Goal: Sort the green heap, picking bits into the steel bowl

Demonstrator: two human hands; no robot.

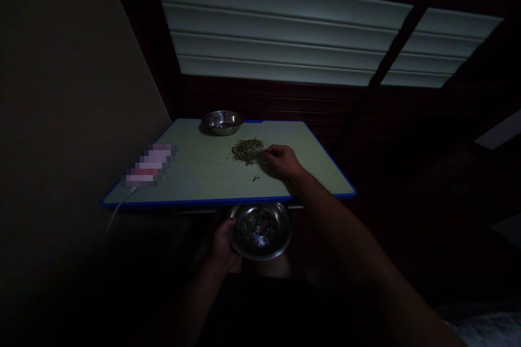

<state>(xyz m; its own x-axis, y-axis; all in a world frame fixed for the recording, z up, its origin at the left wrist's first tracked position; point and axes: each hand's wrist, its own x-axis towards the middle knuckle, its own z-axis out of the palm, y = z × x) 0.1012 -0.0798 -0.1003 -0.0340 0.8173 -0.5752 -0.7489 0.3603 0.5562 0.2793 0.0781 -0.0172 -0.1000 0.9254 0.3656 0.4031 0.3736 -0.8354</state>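
My left hand point(224, 241) is closed on the rim of a shiny metal bowl point(260, 255), held just below the table's front edge over my lap. Inside it are greenish bits and a small patch of orange and white that I cannot identify. On the table, a loose pile of small green-brown grains point(245, 150) is spread out. My right hand point(281, 159) is at the pile's right side, fingers pinched together. A thin dark thing seems to stick out of the pinch, too small to name. A few stray grains point(255, 178) lie nearer the front edge.
The pale table point(195, 173) has a blue edge. A second metal bowl point(223, 123) stands at its back left. A blurred-out phone-like object point(150, 165) with a white cable point(116, 210) lies at the left by the wall. Dark wooden slatted doors point(277, 32) rise behind. The room is dim.
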